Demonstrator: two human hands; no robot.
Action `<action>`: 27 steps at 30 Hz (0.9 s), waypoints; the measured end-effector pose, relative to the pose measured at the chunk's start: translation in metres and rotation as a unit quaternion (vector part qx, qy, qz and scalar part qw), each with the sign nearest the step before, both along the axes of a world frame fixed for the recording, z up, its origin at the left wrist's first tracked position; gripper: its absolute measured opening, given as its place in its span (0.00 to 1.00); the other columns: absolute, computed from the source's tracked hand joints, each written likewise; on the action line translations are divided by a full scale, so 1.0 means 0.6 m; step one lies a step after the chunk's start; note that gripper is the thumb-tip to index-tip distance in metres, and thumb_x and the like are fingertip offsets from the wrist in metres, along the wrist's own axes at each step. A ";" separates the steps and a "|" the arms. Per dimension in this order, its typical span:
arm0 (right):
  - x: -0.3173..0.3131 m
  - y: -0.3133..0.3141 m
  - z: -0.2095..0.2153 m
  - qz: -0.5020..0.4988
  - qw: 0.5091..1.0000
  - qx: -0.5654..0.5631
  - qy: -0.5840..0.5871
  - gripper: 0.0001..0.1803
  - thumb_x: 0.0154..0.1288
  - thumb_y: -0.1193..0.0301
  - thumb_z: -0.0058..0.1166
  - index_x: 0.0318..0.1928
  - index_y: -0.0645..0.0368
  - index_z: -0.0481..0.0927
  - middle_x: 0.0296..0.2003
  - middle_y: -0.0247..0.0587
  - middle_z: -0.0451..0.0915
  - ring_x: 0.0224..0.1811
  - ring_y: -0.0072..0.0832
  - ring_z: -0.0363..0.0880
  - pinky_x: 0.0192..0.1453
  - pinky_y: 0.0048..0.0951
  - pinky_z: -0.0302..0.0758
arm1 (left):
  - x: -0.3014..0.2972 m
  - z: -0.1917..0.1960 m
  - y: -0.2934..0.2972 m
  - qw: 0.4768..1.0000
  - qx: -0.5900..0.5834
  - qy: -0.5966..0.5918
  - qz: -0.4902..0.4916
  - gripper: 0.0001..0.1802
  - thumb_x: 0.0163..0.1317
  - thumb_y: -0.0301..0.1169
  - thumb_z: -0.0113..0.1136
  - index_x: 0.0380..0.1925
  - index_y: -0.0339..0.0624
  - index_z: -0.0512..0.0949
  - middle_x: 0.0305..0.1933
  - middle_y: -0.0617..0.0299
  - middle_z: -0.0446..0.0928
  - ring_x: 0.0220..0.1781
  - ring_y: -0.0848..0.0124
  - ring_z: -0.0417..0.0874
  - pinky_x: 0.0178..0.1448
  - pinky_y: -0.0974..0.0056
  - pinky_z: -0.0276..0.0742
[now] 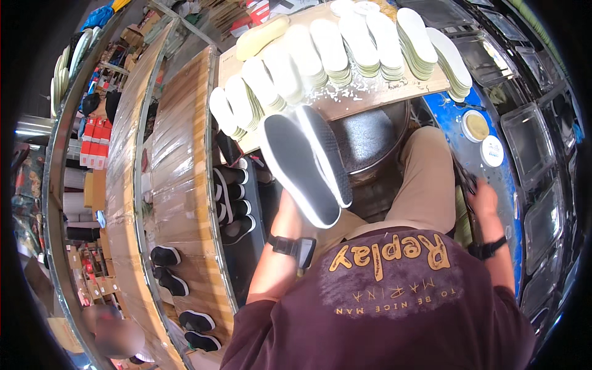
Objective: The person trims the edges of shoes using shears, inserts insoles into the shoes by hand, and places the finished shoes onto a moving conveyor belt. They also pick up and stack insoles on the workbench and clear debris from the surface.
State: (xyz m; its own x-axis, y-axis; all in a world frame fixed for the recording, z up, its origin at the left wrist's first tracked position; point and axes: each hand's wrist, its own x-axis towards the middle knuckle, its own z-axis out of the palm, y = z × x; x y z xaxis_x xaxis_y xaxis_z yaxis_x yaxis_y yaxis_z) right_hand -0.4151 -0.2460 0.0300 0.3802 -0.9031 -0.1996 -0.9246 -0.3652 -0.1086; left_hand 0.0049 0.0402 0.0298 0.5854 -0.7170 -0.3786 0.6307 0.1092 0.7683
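Apparently, holding step: hidden left hand grasps shoes (300, 169); right hand (484, 199), grip indeterminable; next move calls for steady support.

Maroon T-shirt (382, 333), yellow chest lettering (393, 254); beige trousers (425, 188); black wrist straps (285, 245)

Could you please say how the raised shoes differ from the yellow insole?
The raised shoes have dark bottoms edged in white; the yellow insole looks plain. The shoes are held up as a pair; the insole lies singly on the board. Both have long, rounded outlines.
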 end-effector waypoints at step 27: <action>0.848 0.130 0.091 0.589 0.753 0.074 -0.284 0.08 0.56 0.70 0.53 0.36 0.57 0.81 0.36 0.46 0.79 0.43 0.45 0.77 0.49 0.43 0.74 | 0.470 0.058 0.073 0.560 0.434 -0.705 -0.040 0.23 0.49 0.35 0.69 0.46 0.40 0.80 0.56 0.49 0.76 0.59 0.53 0.75 0.64 0.57 0.70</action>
